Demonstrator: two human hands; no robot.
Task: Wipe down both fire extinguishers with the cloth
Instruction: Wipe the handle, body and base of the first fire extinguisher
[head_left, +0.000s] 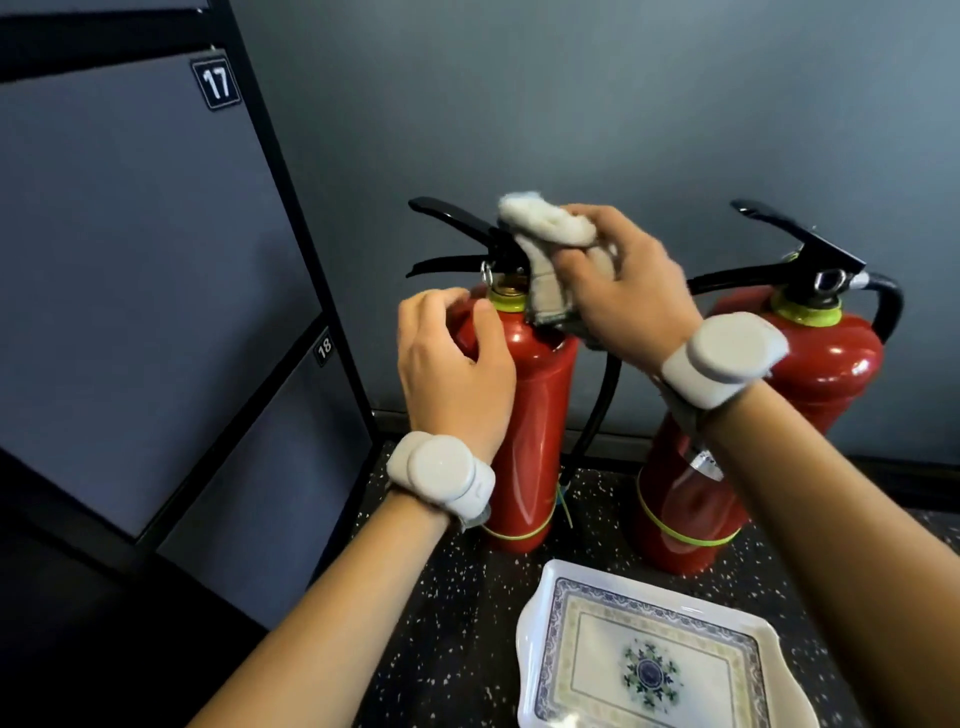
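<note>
Cloth (545, 228) sits bunched in your right hand (628, 291) — the fingers are curled round it and squeeze it, with a white fluffy fold sticking out above them and a flatter grey strip hanging down. You hold the cloth against the black valve head of the first extinguisher (530, 415), just behind its two black levers (452, 215), and the hanging strip touches the yellow-green collar at the neck.

Your left hand (452, 358) grips the rounded red shoulder of this same cylinder: the fingers are bent over the far side, close together, and the thumb lies on the near side.

The second extinguisher (826, 374) stands upright near the first, apart from it, with its own black lever and a black hose (888, 306) curving down at its side. Your right wrist crosses in front of it (the pale round wristband (727, 358) hides part of the red body).

Both cylinders stand on a dark speckled floor (441, 597) against a grey wall (571, 104). In front of them lies a white patterned tray (566, 623) — and beside the first extinguisher stands a dark cabinet (130, 260) with doors numbered 17 and 18.
</note>
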